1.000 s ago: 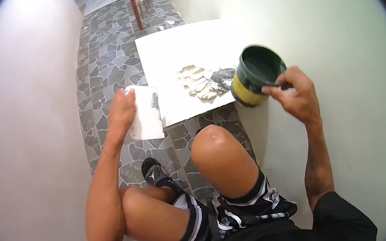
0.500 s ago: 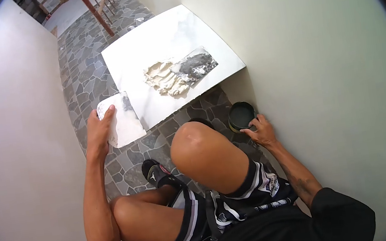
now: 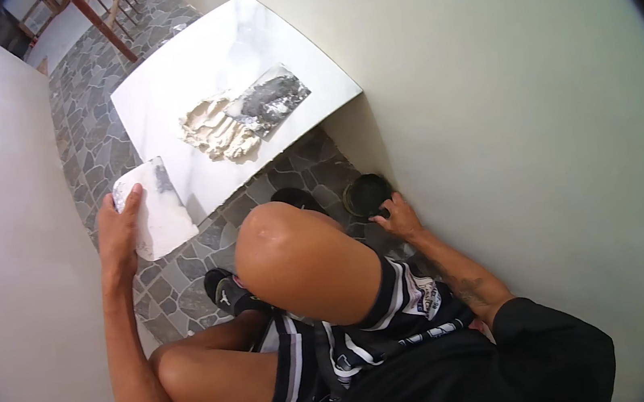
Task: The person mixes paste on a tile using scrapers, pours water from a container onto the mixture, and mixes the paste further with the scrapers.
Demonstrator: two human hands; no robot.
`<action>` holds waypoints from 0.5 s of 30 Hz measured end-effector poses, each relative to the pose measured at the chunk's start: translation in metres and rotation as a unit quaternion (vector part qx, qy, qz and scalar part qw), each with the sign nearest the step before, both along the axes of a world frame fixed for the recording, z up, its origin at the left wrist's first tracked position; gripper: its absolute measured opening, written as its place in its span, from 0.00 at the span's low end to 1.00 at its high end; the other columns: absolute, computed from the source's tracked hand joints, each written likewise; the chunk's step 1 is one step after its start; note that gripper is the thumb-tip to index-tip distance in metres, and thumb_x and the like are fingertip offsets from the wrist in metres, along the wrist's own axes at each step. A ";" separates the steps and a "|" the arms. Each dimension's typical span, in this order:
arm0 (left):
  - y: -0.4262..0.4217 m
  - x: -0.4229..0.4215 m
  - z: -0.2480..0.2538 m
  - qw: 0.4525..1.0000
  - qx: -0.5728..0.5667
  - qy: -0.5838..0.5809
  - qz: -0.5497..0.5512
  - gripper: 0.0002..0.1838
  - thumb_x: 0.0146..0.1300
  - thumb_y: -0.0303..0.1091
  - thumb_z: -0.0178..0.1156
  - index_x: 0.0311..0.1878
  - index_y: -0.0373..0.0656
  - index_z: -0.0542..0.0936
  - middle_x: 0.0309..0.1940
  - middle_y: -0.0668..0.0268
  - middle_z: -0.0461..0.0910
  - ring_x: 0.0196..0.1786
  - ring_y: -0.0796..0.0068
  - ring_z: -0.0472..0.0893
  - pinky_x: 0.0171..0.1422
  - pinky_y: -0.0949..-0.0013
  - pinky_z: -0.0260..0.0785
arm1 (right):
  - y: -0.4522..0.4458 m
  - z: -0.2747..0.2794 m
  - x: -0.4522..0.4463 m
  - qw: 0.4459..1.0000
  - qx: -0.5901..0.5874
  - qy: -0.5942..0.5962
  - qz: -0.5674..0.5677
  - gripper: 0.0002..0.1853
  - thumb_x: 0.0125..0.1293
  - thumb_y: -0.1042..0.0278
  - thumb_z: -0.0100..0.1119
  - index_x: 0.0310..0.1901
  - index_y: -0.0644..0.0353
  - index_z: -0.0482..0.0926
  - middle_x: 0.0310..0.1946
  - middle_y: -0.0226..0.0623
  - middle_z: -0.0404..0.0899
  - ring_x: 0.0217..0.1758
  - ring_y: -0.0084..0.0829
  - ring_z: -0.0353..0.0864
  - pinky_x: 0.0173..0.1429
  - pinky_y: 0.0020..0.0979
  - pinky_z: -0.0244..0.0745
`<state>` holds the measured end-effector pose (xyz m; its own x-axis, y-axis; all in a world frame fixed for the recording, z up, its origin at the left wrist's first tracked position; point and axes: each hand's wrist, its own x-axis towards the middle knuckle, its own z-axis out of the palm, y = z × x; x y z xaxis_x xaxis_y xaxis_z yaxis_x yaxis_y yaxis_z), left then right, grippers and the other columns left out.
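Observation:
My left hand (image 3: 119,228) grips a flat, white-smeared plate (image 3: 157,214) by its left edge, thumb on top; it looks like a putty spreader, with a bare grey patch at its upper corner. The plate is beside the near left corner of a white marbled slab (image 3: 160,80). On that slab lies a heap of cream-coloured putty (image 3: 219,129), touching a second grey metal plate (image 3: 274,100) streaked with white. My right hand (image 3: 399,217) pinches the rim of a dark round tub (image 3: 368,195), low by the right wall. The tub's inside is too dark to make out.
Pale walls rise close on the left (image 3: 10,242) and right (image 3: 487,98). Grey stone-patterned floor (image 3: 86,110) runs between them. My bent knees and sandalled feet are in front of the slab. A reddish-brown metal post (image 3: 101,27) stands at the far end.
The view has swung so that everything appears further left. The tub in my right hand seems lower and its opening darker. My left hand keeps its hold on the smeared plate.

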<state>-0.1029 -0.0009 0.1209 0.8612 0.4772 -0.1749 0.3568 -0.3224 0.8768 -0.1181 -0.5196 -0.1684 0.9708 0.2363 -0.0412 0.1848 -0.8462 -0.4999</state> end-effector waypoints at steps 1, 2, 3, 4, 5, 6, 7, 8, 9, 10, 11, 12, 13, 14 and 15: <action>-0.001 -0.001 0.000 1.000 -0.005 0.003 -0.001 0.22 0.70 0.42 0.65 0.53 0.31 0.75 0.40 0.60 0.82 0.35 0.78 0.81 0.40 0.71 0.76 | -0.003 0.003 -0.002 1.000 -0.015 0.017 0.003 0.24 0.55 0.53 0.77 0.44 0.62 0.81 0.45 0.53 0.74 0.48 0.56 0.80 0.51 0.50 0.78; -0.001 -0.001 0.001 1.000 -0.009 0.004 -0.001 0.22 0.70 0.42 0.65 0.53 0.31 0.75 0.40 0.60 0.82 0.35 0.78 0.81 0.40 0.71 0.76 | -0.005 0.005 -0.002 0.999 -0.028 0.032 0.006 0.24 0.55 0.53 0.76 0.45 0.62 0.81 0.46 0.53 0.74 0.48 0.56 0.80 0.51 0.51 0.78; -0.002 -0.001 0.002 1.000 -0.010 0.005 -0.001 0.22 0.70 0.42 0.65 0.53 0.31 0.75 0.40 0.60 0.82 0.35 0.78 0.81 0.39 0.72 0.76 | -0.003 0.011 0.002 0.998 -0.040 0.046 0.010 0.24 0.56 0.53 0.76 0.46 0.62 0.81 0.47 0.53 0.75 0.48 0.56 0.80 0.50 0.51 0.78; -0.001 -0.001 0.000 1.000 -0.017 -0.001 -0.005 0.22 0.71 0.42 0.65 0.53 0.30 0.75 0.40 0.60 0.82 0.34 0.78 0.81 0.38 0.72 0.76 | 0.002 0.024 0.004 0.999 -0.050 0.006 0.019 0.22 0.57 0.55 0.75 0.47 0.61 0.81 0.46 0.51 0.75 0.48 0.55 0.80 0.50 0.50 0.78; -0.003 -0.001 0.003 1.000 -0.012 -0.001 -0.007 0.22 0.71 0.42 0.65 0.54 0.30 0.75 0.40 0.60 0.82 0.34 0.78 0.81 0.38 0.72 0.76 | 0.010 0.046 0.008 0.997 -0.059 -0.036 0.028 0.21 0.58 0.57 0.74 0.47 0.61 0.81 0.46 0.50 0.76 0.48 0.55 0.80 0.49 0.49 0.78; -0.008 -0.001 0.008 1.000 -0.007 -0.001 -0.006 0.22 0.71 0.41 0.64 0.54 0.30 0.74 0.41 0.59 0.82 0.34 0.79 0.81 0.39 0.72 0.76 | 0.021 0.073 0.016 0.994 -0.067 -0.078 0.040 0.20 0.59 0.59 0.73 0.48 0.61 0.80 0.46 0.49 0.76 0.48 0.54 0.81 0.48 0.49 0.78; -0.011 -0.003 0.009 1.000 -0.001 0.002 -0.007 0.23 0.71 0.41 0.64 0.55 0.30 0.74 0.41 0.59 0.82 0.34 0.79 0.81 0.39 0.72 0.76 | 0.037 0.107 0.027 0.992 -0.017 -0.113 0.058 0.17 0.60 0.63 0.71 0.48 0.61 0.80 0.44 0.47 0.77 0.48 0.51 0.80 0.48 0.48 0.78; -0.011 -0.003 0.007 1.000 -0.009 0.004 -0.010 0.23 0.71 0.41 0.64 0.55 0.29 0.74 0.41 0.59 0.82 0.35 0.78 0.82 0.39 0.72 0.76 | 0.055 0.143 0.043 0.985 0.034 -0.149 0.075 0.15 0.62 0.67 0.69 0.48 0.61 0.80 0.42 0.45 0.77 0.47 0.48 0.80 0.49 0.47 0.77; -0.010 -0.002 0.006 1.000 -0.017 0.004 -0.015 0.23 0.71 0.41 0.64 0.56 0.29 0.74 0.41 0.59 0.82 0.36 0.78 0.82 0.40 0.72 0.76 | 0.070 0.168 0.060 0.970 0.062 -0.203 0.116 0.15 0.62 0.68 0.69 0.48 0.60 0.80 0.42 0.43 0.78 0.47 0.46 0.80 0.48 0.46 0.77; -0.010 -0.001 0.006 1.000 -0.023 0.005 -0.020 0.23 0.71 0.41 0.64 0.56 0.29 0.74 0.42 0.59 0.82 0.36 0.78 0.82 0.40 0.72 0.77 | 0.085 0.188 0.076 0.950 0.091 -0.256 0.156 0.14 0.62 0.69 0.68 0.48 0.59 0.80 0.41 0.40 0.78 0.47 0.45 0.80 0.48 0.45 0.77; -0.009 0.000 0.005 1.000 -0.020 0.004 -0.023 0.23 0.70 0.40 0.64 0.56 0.29 0.74 0.42 0.59 0.82 0.37 0.78 0.82 0.40 0.72 0.77 | 0.100 0.204 0.095 0.932 0.091 -0.290 0.196 0.14 0.61 0.69 0.69 0.47 0.59 0.80 0.41 0.40 0.78 0.46 0.44 0.80 0.49 0.44 0.76; -0.008 0.001 0.002 1.000 -0.015 0.002 -0.025 0.23 0.70 0.40 0.65 0.57 0.29 0.74 0.42 0.58 0.82 0.37 0.78 0.83 0.41 0.72 0.77 | 0.114 0.214 0.111 0.911 0.093 -0.325 0.235 0.14 0.60 0.69 0.69 0.46 0.59 0.80 0.40 0.40 0.77 0.45 0.43 0.79 0.49 0.42 0.76; -0.006 0.002 0.001 1.000 -0.010 0.000 -0.026 0.24 0.70 0.40 0.65 0.57 0.29 0.74 0.42 0.58 0.82 0.37 0.78 0.83 0.41 0.72 0.77 | 0.127 0.225 0.124 0.909 0.071 -0.317 0.262 0.14 0.59 0.69 0.70 0.47 0.58 0.80 0.41 0.40 0.77 0.46 0.43 0.79 0.50 0.42 0.76; -0.006 0.003 0.001 1.000 -0.010 -0.005 -0.025 0.24 0.70 0.40 0.65 0.57 0.29 0.73 0.42 0.58 0.82 0.37 0.77 0.83 0.41 0.72 0.77 | 0.138 0.233 0.135 0.904 0.049 -0.310 0.290 0.15 0.59 0.70 0.71 0.48 0.57 0.80 0.42 0.39 0.77 0.47 0.42 0.79 0.51 0.41 0.76; -0.007 0.003 0.001 1.000 -0.010 -0.010 -0.022 0.24 0.70 0.40 0.65 0.57 0.28 0.73 0.42 0.58 0.82 0.37 0.77 0.83 0.41 0.72 0.77 | 0.147 0.238 0.145 0.898 0.026 -0.302 0.318 0.16 0.58 0.70 0.71 0.49 0.56 0.80 0.43 0.39 0.76 0.48 0.42 0.79 0.52 0.40 0.76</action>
<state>-0.1001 -0.0081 0.1224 0.8844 0.4358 -0.1672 0.3257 -0.3196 0.8898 0.0266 -0.3723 0.0693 0.4796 0.7382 0.4744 0.8738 -0.4513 -0.1811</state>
